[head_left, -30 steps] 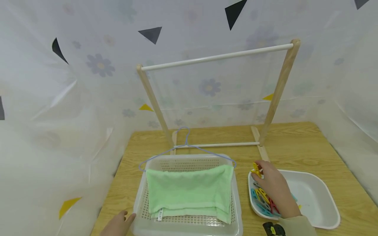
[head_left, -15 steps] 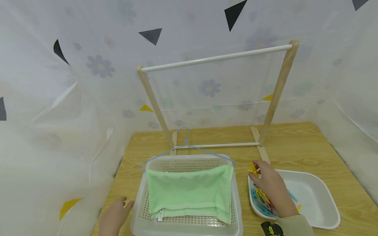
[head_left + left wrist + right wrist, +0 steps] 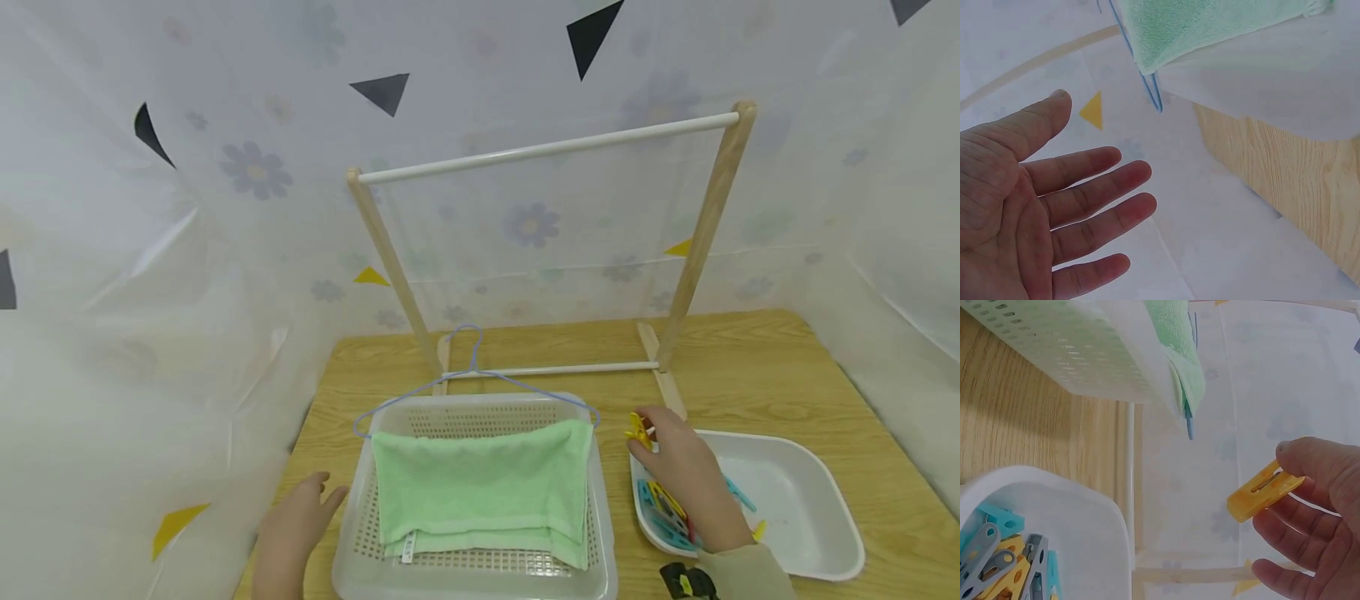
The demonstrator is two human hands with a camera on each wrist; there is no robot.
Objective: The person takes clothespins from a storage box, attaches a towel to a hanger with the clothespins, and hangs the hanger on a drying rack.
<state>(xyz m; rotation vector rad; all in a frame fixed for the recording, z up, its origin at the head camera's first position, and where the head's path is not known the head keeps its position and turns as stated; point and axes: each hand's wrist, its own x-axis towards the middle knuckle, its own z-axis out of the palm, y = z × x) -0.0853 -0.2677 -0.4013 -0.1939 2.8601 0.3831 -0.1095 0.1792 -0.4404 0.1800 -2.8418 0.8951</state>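
A yellow clothespin (image 3: 1263, 490) is pinched between the thumb and fingers of my right hand (image 3: 686, 462), above the left end of a white tub (image 3: 813, 517). Several clothespins (image 3: 663, 517) in teal, yellow, grey and red lie in that tub. To the left, my left hand (image 3: 292, 525) hovers beside the basket, fingers spread and holding nothing, as the left wrist view shows. A light green towel (image 3: 480, 483) hangs folded on a blue hanger (image 3: 474, 367), which lies across a white perforated basket (image 3: 356, 567).
Behind the basket stands a rack with wooden posts (image 3: 708, 225) and a white top rod (image 3: 547, 150). Everything rests on a wood-grain table (image 3: 750, 358). Whitish plastic sheeting (image 3: 150, 350) encloses the back and sides.
My left hand has come off the basket's left rim and risen a little. My right hand, with the yellow clothespin, has shifted slightly left over the tub.
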